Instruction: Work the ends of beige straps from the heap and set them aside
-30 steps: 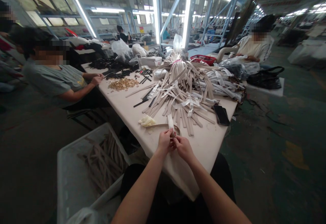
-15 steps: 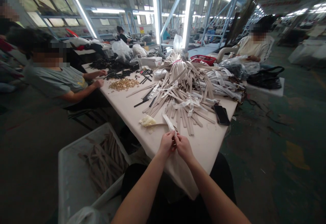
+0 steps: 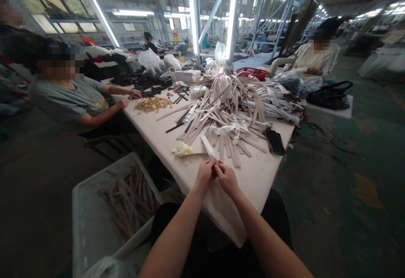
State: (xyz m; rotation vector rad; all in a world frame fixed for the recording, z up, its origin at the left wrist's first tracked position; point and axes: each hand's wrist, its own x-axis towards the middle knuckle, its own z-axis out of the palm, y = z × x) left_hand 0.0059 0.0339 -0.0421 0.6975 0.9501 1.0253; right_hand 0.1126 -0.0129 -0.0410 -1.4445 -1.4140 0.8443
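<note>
White strip (image 3: pixel 207 145): handling apparently part-done.
Left hand (image 3: pixel 205 175) and right hand (image 3: pixel 227 179): fingertip grip pinched closed on its near end, above the desk (image 3: pixel 253 181); far end loose. Straps (image 3: pixel 232 136) lie piled beyond.

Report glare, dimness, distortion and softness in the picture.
Head view: upright light tubes glare white; the plastic bin sits dim; wide-angle distortion stretches the forearms; fine detail looks soft where the left hand and right hand meet at the white strip.

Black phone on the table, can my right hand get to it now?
Probably yes: bare tabletop lies between your right hand and the black phone, though that hand seems busy with the white strip.
</note>
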